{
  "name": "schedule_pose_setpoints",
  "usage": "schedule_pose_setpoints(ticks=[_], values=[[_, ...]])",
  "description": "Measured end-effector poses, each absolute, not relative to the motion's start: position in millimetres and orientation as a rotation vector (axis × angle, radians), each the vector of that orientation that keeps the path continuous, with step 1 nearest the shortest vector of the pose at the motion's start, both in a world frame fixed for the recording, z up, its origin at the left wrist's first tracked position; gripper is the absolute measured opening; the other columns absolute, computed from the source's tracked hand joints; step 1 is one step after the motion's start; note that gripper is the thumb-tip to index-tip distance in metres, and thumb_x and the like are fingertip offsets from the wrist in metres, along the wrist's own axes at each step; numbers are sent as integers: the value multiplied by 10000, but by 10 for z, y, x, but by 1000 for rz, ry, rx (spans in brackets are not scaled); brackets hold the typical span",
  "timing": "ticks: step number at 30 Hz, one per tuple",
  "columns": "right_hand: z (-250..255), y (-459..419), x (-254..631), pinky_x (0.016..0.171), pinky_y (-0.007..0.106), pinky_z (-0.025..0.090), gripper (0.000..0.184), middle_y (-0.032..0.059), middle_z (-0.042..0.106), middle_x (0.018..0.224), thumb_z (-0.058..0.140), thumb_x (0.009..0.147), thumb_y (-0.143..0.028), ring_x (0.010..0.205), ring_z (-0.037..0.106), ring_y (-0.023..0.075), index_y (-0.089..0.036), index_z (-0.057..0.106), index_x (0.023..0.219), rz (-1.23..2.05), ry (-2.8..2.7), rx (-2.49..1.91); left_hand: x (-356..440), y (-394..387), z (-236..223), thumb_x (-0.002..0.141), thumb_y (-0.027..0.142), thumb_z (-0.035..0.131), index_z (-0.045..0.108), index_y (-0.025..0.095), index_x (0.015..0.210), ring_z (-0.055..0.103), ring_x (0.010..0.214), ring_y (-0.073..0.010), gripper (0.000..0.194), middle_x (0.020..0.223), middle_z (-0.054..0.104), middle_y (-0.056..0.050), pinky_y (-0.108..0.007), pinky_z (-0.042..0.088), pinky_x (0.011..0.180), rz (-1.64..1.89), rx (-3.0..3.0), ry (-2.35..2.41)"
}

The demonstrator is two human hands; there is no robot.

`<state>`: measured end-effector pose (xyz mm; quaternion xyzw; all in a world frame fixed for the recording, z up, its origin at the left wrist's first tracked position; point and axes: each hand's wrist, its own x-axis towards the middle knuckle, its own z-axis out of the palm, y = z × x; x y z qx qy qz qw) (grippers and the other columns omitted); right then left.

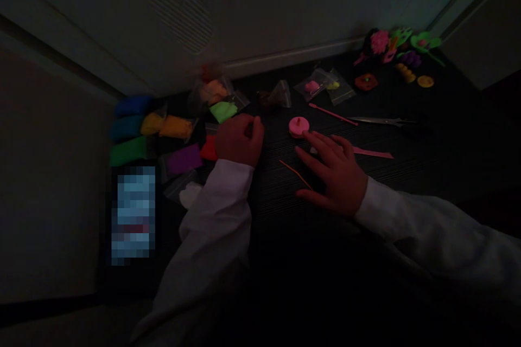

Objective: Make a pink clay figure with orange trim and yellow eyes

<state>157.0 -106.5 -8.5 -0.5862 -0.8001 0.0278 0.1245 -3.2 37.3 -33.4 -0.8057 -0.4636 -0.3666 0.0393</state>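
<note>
In this dim head view my left hand (239, 140) rests curled on the dark table (427, 173), fingers closed, beside a red clay bag (209, 148). What it holds, if anything, is hidden. My right hand (334, 172) lies flat with fingers spread, palm down, just below a round pink clay piece (299, 126). Its fingertips touch a thin orange stick (293, 171) and a flat pink tool (372, 153) lies under its far side. Both arms wear white sleeves.
Bags of coloured clay (163, 135) crowd the left. A lit phone (133, 216) lies at the near left. Small clear bags (321, 87), a pink stick (331, 114) and scissors (385, 121) lie beyond. Finished clay figures (401, 54) stand at the far right by the wall.
</note>
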Motion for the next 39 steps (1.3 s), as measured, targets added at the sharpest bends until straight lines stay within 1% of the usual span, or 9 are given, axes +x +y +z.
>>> schedule_pose_setpoints(ticks=[4,7,12,14,17,22,28,33,39], values=[[-157,-1146,1562,965,457,142,407,105,352,1320,459,749,-462,1221,255,272,-173,552,1020,39,-2204,-1750,-33,368,-333,755,292,439,503,186,590,434,515,-113,207,528,472,11,-268,298,523,-1131,-2488,-1428],[-172,-1168,1553,971,450,139,329,85,409,1280,476,745,-442,1215,271,264,-190,588,925,30,-2181,-1767,-31,369,-334,755,290,439,501,186,587,433,510,-113,208,522,467,13,-267,295,516,-1137,-2479,-1416],[-170,-1193,1506,964,490,119,497,111,291,1357,389,783,-484,1242,214,268,-193,447,1182,29,-2315,-1778,-28,373,-327,748,281,446,496,185,569,431,499,-110,208,508,462,14,-262,282,497,-1140,-2475,-1393],[-169,-1217,1478,966,504,104,555,118,240,1379,346,789,-518,1248,197,274,-177,402,1223,43,-2368,-1787,-27,372,-325,746,279,447,495,186,567,430,497,-108,208,509,467,14,-261,280,496,-1146,-2473,-1391],[-142,-1250,1456,967,521,86,601,117,194,1394,325,779,-559,1251,185,279,-187,367,1248,74,-2434,-1748,-27,371,-328,748,284,445,487,187,560,426,495,-107,216,506,464,15,-263,278,497,-1150,-2469,-1409],[-90,-1265,1464,958,528,96,579,109,171,1400,303,781,-573,1254,187,281,-254,339,1262,160,-2525,-1649,-28,375,-336,749,283,443,484,190,564,419,490,-107,211,502,451,20,-267,276,506,-1155,-2483,-1421],[-163,-1257,1449,962,533,87,666,133,185,1393,322,751,-605,1245,185,305,-181,346,1264,74,-2412,-1778,-32,381,-344,751,285,435,470,190,555,424,504,-112,221,507,448,14,-269,275,507,-1157,-2488,-1413],[-146,-1257,1448,966,530,70,599,108,169,1402,309,762,-597,1257,172,282,-261,345,1257,129,-2498,-1661,-28,376,-342,752,285,438,486,190,572,418,492,-108,209,508,451,17,-266,276,502,-1156,-2483,-1408],[-144,-1255,1483,955,529,108,650,149,174,1393,342,752,-590,1254,171,296,-188,338,1262,58,-2357,-1793,-27,374,-337,757,294,434,491,190,578,443,517,-120,214,528,481,7,-269,283,509,-1142,-2479,-1418]])
